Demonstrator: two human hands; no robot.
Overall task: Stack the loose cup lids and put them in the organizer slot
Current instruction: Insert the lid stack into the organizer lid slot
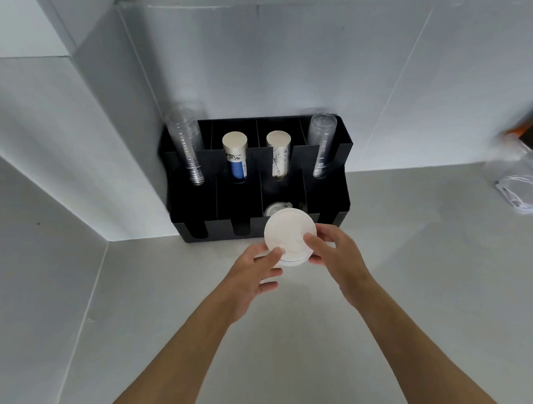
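Note:
A stack of white round cup lids point(289, 232) is held between both hands just in front of the black organizer point(334, 199), tilted with its flat face toward me. My left hand point(255, 274) grips its lower left edge; my right hand point(333, 251) grips its right edge. The stack hovers over the front wall of the third slot from the left. Inside that slot, a clear lid point(276, 208) lies partly hidden behind the stack.
The organizer sits in a wall corner on a pale counter point(294, 337). Its rear slots hold clear cup stacks point(186, 147) point(322, 142) and paper cup stacks point(235, 154) point(278, 153). Clear plastic packaging point(521, 190) lies at far right.

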